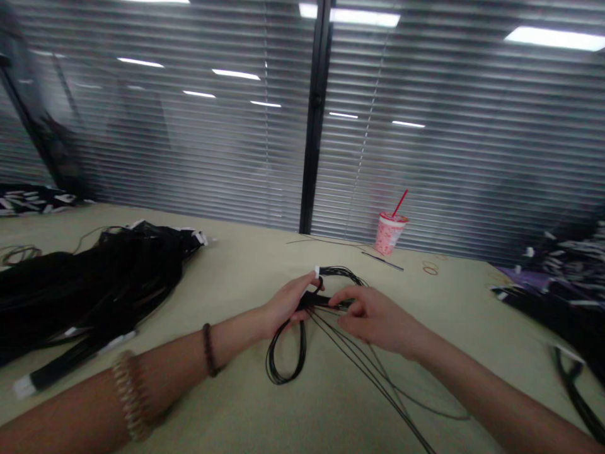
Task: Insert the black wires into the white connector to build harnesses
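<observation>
Over the middle of the table, my left hand (pixel 288 306) is closed around a bundle of thin black cables (pixel 312 301). A cable loop (pixel 285 380) hangs below that hand, and a small white tag (pixel 317 272) shows above its thumb. My right hand (pixel 371 318) grips the right side of the same bundle, index finger laid along it and the other fingers curled. Behind the right hand another bend of the cables (pixel 343 271) arches up. Several loose cable ends (pixel 373 375) run from between the hands toward the lower right.
A large heap of black cables (pixel 142 265) with white ends lies at left. More cables (pixel 558 315) are piled at right. Toward the back stand a pink cup with a red straw (pixel 389 236), a pen-like stick (pixel 382 261) and rubber bands (pixel 430 270). Blinds (pixel 212 157) rise behind the table.
</observation>
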Available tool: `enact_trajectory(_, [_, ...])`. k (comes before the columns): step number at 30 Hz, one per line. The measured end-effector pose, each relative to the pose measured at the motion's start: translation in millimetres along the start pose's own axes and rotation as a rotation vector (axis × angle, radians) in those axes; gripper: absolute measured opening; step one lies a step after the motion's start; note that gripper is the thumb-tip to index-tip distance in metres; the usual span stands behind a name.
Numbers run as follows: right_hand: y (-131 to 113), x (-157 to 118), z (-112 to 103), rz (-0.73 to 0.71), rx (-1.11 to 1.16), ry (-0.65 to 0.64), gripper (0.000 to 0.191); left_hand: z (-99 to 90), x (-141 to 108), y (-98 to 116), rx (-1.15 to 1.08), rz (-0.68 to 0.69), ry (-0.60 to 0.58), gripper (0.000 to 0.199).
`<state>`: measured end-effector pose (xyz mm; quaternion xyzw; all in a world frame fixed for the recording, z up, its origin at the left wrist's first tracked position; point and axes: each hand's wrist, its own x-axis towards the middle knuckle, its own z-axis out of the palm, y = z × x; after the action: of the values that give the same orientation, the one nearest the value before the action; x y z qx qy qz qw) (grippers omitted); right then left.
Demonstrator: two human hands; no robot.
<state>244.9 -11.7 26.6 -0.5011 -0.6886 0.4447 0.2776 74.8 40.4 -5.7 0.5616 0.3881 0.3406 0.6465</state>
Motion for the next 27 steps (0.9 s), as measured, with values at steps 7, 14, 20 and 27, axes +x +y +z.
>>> enact_trajectory(7, [-52, -39, -75, -0.206, 0.39, 0.154, 0.01, -2.9, 3, -1, -0.038, -0.023, -0.088, 0.041])
enact_trajectory(14, [-41, -27, -100, -0.319, 0.615, 0.44, 0.017, -9.3, 10, -8, -0.076, -0.028, -0.139, 0.04])
enact_trajectory(20, [-32, -15, -100, -0.337, 0.641, 0.621, 0.01, -10.6, 12, -6, -0.022, -0.07, -0.229, 0.05])
enact_trajectory(27, [-19, -4, -82, -0.478, 0.29, 0.714, 0.018, -11.4, 12, -4, 0.065, -0.089, -0.213, 0.051])
